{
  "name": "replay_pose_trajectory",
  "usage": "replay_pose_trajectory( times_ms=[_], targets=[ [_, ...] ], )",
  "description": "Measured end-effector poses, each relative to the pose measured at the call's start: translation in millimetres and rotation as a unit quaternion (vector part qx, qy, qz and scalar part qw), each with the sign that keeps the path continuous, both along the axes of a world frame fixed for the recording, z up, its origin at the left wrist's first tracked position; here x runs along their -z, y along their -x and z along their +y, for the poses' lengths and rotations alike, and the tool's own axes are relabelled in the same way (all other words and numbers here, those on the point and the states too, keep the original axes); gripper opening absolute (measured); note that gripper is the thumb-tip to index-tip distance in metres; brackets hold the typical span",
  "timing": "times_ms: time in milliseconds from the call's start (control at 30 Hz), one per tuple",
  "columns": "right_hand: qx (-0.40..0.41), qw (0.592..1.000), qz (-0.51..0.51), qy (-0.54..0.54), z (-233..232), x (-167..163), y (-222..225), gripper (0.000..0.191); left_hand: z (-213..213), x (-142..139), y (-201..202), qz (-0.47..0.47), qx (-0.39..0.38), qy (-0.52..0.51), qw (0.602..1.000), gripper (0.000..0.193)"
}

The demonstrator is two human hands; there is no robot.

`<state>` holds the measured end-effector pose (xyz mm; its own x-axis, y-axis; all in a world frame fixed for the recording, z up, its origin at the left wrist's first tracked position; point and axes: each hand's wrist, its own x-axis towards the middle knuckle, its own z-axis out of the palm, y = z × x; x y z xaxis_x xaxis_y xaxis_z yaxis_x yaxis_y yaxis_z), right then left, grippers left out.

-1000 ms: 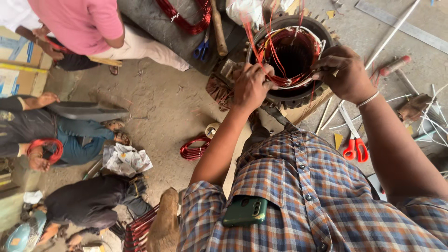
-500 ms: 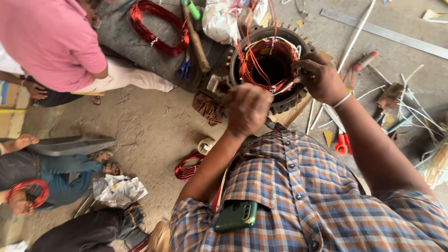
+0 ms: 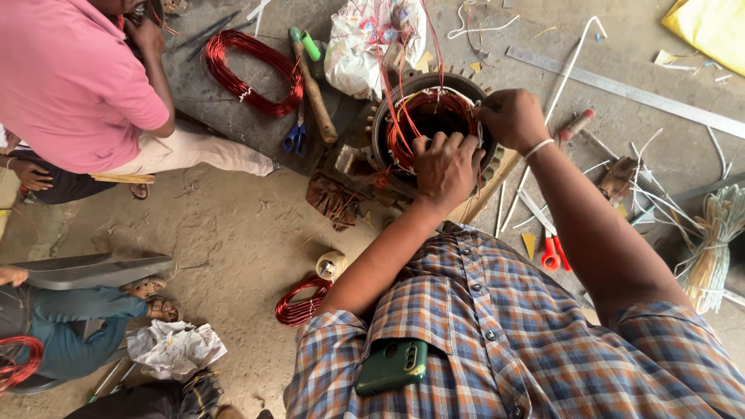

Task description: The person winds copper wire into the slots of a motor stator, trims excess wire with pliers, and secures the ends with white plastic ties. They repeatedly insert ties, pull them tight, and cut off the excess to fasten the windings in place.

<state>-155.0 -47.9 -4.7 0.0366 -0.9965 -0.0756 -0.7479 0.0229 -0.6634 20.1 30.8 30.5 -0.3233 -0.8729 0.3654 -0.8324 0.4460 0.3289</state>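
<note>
White plastic bag [image 3: 365, 43] with red-blue print, crumpled, on floor behind motor housing. Yellow bag [image 3: 710, 27] at top-right corner. No screens visible.

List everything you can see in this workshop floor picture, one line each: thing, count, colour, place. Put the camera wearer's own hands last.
motor stator: one, dark metal with red copper windings, top centre
copper wire coil: one, red, upper left on dark sheet
small wire coil: one, red, floor centre
blue-handled scissors: one, beside the wooden-handled tool
red-handled scissors: one, right of centre
metal ruler: one, grey, upper right
phone: one, green, shirt pocket
person in pink shirt: one, upper left
left hand: on windings, near rim
right hand: on stator's right rim
</note>
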Motion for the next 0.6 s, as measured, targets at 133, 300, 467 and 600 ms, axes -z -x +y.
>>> replay_pose_trajectory(
  times_ms=[133,300,467,600],
  targets=[
    [-0.037,0.992,0.026,0.115,-6.1,8.5,-9.4,0.018,-2.8,10.7,1.9,0.053,-0.003,0.012,0.999,0.018],
    [-0.073,0.988,0.035,0.134,-14.2,8.1,-3.5,0.015,-7.9,18.7,3.5,0.021,-0.002,0.025,0.999,0.015],
    [-0.098,0.988,-0.003,0.121,-21.9,2.5,8.0,0.017,-6.3,11.1,7.8,0.059,-0.016,0.009,0.998,0.007],
    [-0.076,0.987,-0.013,0.138,-22.2,4.3,5.0,0.014,-12.0,2.1,16.3,0.086,-0.058,-0.047,0.993,0.004]
  ],
)
